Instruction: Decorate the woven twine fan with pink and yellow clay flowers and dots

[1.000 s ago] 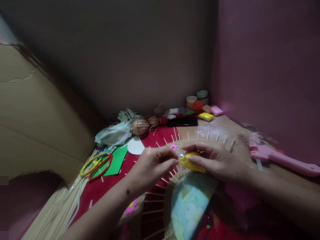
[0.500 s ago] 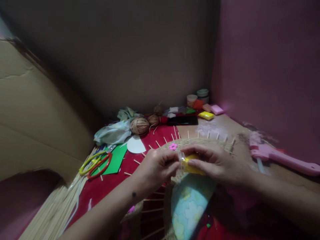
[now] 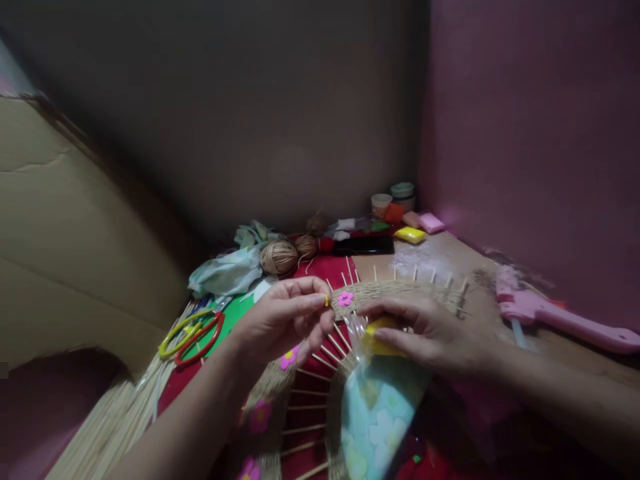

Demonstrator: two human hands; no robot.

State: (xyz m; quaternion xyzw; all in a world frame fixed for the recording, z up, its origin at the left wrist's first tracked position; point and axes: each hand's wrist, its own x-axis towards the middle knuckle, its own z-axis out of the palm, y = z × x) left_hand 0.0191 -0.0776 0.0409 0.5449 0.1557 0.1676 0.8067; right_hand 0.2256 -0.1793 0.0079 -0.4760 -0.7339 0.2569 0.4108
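Between the thumb and finger of my left hand is a tiny piece of yellow clay. My right hand grips a clear plastic packet of yellow clay, its open end facing left. Under both hands lies a round frame of thin sticks woven with twine, with a floral fabric piece at its middle. A pink clay flower sits on the twine band between my hands. Another flower, with a yellow centre, is just below my left hand; more flowers follow lower down.
Scissors lie on green sheet at left, by a bundle of sticks. Twine balls, a black phone and clay packets line the back. A pink glue gun rests at right; cardboard stands left.
My left hand has moved left and up, away from the packet's opening, with a bit of yellow clay now pinched in it. My right hand stays on the packet.
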